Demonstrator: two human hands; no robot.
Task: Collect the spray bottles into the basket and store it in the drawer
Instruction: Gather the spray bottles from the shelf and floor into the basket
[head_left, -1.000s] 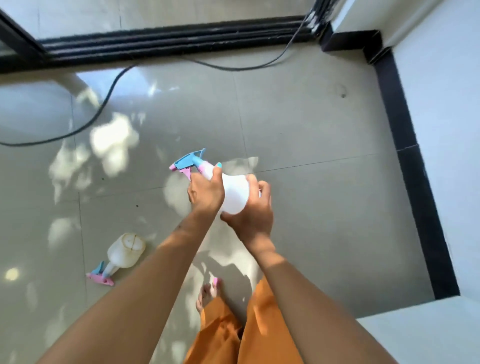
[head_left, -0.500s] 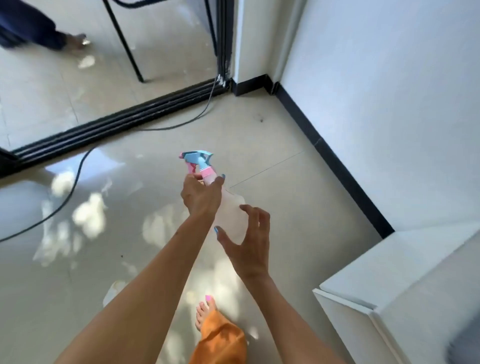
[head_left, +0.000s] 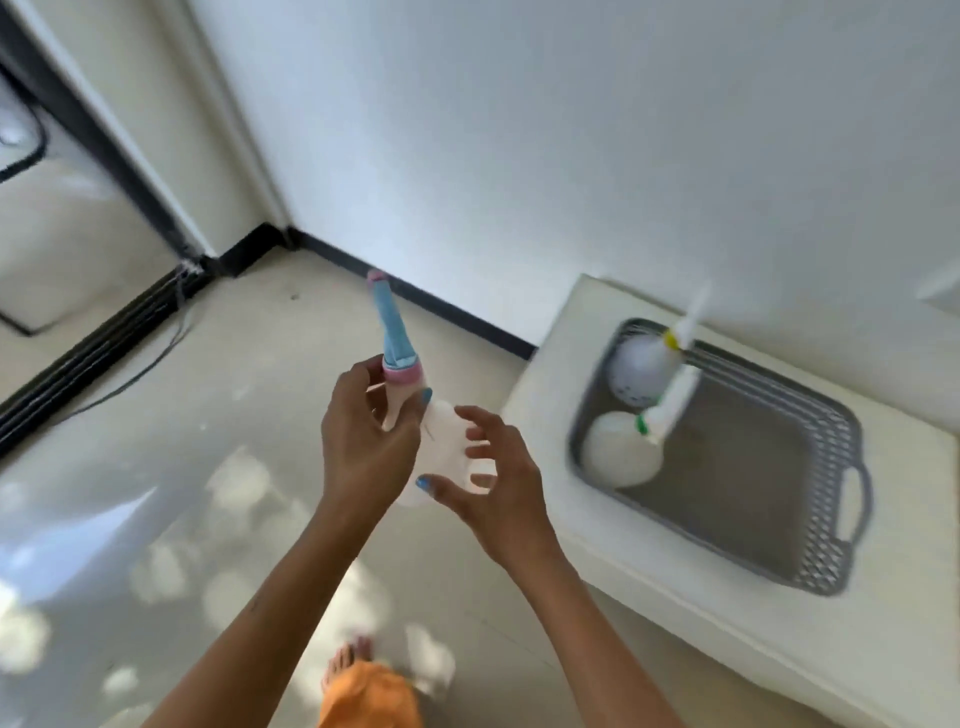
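The whole view is smeared by motion blur, so edges and small details are soft. A white spray bottle (head_left: 451, 448) with a blue and pink trigger head is partly hidden behind both hands; only its pale body and its head show, and its base cannot be made out. The person's forearms are cut off by the lower edge, and a bare foot (head_left: 349, 660) and a scrap of orange clothing (head_left: 371, 699) show at six o'clock.

At three o'clock a grey slatted basket (head_left: 810, 551) with a handle slot sits on a low white cabinet top (head_left: 649, 551). Two white spray bottles lie inside its left end: one (head_left: 640, 370) farther back with a yellow collar, one (head_left: 621, 451) nearer with a green collar. Their nozzles blur into streaks. A white wall fills the upper half, with a black skirting board (head_left: 457, 317) running to the corner at ten o'clock. A dark cable (head_left: 130, 374) trails over the pale tiled floor at nine o'clock.

The left hand (head_left: 366, 441) is closed around the bottle's neck, just under the trigger head, which points up toward twelve o'clock. The right hand (head_left: 498, 488) is spread wide, its fingers (head_left: 480, 423) curved around the bottle's body; whether they touch it cannot be told. The held bottle is in the air at centre, left of the basket and apart from it.
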